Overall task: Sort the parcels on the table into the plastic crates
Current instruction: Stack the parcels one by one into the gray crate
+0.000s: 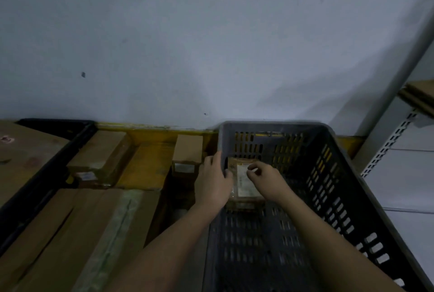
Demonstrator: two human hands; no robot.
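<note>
A grey perforated plastic crate (333, 174) stands on the right. Inside it, near the far left corner, lies a small brown parcel (245, 187) with a white label facing up. My left hand (215, 180) reaches over the crate's left wall, its fingers curled round that wall right beside the parcel's left edge. My right hand (266, 180) is inside the crate on top of the parcel, fingers curled, with thumb and forefinger pinching at the label's far end. Much of the parcel is hidden under both hands.
Left of the crate, brown cardboard parcels lie on a yellow table (150, 164): a small one (189, 148), a flat one (103, 150) and a long taped one (94, 233) near me. A black crate (70, 141) holds a large box at far left. A slotted shelf post (389, 143) rises at right.
</note>
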